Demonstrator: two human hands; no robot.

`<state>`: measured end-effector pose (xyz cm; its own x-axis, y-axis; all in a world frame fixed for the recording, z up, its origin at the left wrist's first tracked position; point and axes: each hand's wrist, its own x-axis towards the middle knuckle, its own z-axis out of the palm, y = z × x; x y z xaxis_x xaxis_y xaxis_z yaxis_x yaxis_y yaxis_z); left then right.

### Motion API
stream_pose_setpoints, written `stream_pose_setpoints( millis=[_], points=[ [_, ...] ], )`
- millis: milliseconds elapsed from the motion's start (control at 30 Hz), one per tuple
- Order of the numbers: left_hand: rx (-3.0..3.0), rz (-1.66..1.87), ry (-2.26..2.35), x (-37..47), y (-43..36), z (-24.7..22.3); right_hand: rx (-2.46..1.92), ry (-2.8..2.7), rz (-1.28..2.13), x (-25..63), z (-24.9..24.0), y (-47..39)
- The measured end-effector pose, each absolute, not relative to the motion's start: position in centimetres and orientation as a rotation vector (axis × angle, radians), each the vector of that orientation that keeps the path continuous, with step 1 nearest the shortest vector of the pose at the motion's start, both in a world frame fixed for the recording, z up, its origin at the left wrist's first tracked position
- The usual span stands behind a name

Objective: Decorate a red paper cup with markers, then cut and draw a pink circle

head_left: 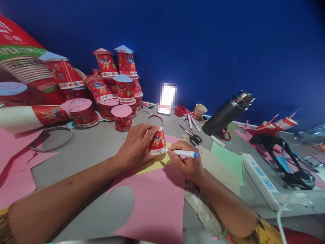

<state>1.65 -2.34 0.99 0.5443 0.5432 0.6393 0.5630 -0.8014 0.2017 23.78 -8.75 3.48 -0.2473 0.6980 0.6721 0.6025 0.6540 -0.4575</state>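
Two grips show: our left hand [135,143] clasps the inverted red paper cup [158,139], fingers along its left; our right hand [187,165] pinches a white marker [183,154] at its lower band. Grey tabletop [99,145] extends leftward; scissors [191,135] bound the right.

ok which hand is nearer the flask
Right: the right hand is in front of and left of the flask; the left hand, holding a cup, is farther left.
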Motion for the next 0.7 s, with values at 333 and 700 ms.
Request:
stream_pose_setpoints(
  millis=[333,700],
  points=[
    [-2.747,-1.063,-0.996,1.65,-2.32,0.76,-1.09,-1.969,0.19,23.79,2.97,-8.61],
    [-2.787,-1.044,-0.979,1.66,-2.61,0.96,-1.053,-1.962,0.193,23.74,3.15,-8.63]
  ],
)
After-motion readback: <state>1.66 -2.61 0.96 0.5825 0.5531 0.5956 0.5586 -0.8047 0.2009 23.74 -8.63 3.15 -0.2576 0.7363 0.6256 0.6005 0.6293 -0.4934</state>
